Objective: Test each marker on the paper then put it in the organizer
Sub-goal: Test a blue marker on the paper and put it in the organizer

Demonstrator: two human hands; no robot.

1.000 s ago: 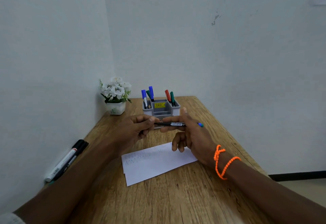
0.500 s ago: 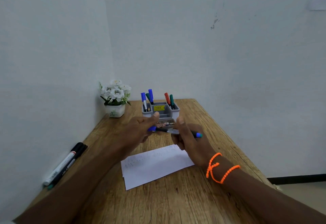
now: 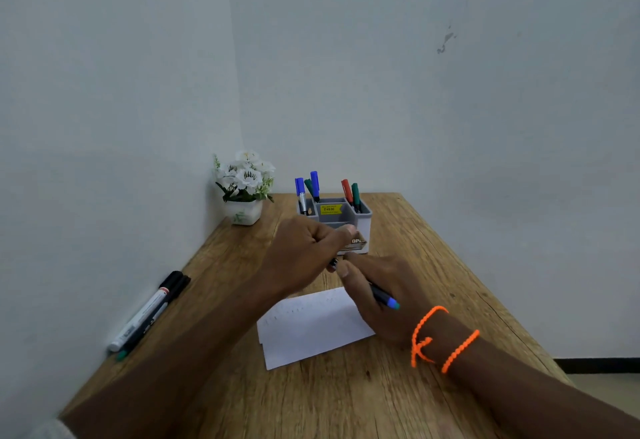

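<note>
The wooden table bears paper, an organizer, a flowerpot and two markers.

The organizer bore a yellow sticker at its 12 o'clock inner wall, its print too small to read. On its front label only the letters "OP" showed; the rest was hidden.

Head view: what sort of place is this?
Probably a small desk in a plain room corner, at home or in an office: a wooden table against bare walls, a marker organizer, and a potted flower.
</note>
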